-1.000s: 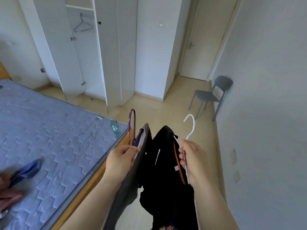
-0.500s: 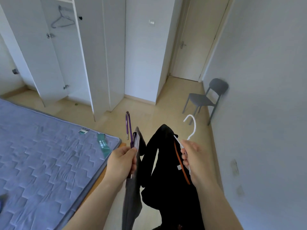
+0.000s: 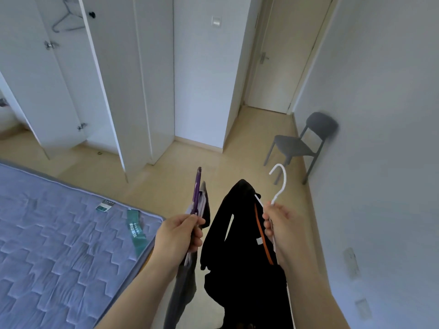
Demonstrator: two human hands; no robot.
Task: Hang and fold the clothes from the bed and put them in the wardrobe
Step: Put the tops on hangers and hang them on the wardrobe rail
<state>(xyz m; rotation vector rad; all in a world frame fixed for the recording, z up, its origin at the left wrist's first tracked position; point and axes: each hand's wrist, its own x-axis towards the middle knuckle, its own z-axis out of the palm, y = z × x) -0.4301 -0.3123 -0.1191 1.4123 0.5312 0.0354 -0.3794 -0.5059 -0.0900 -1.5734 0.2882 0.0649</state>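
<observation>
My left hand (image 3: 179,236) grips a purple hanger (image 3: 197,188) with a grey garment (image 3: 184,288) hanging from it. My right hand (image 3: 276,224) grips a white hanger (image 3: 279,181) that carries a black garment (image 3: 240,252) with an orange stripe. Both garments hang side by side in front of me, over the floor past the bed's corner. The white wardrobe (image 3: 71,74) stands ahead on the left with its doors open. One empty hanger (image 3: 67,20) hangs on the rail inside.
The bed (image 3: 59,233) with a bare blue-grey mattress fills the lower left. A grey chair (image 3: 301,146) stands against the right wall. A closed white door (image 3: 280,55) is at the back. Bare wooden floor (image 3: 190,160) lies between me and the wardrobe.
The view has swung right and forward, so the bed has slid left and the clothes on it have left the view. The purple hanger has turned edge-on. Both hands keep their grips.
</observation>
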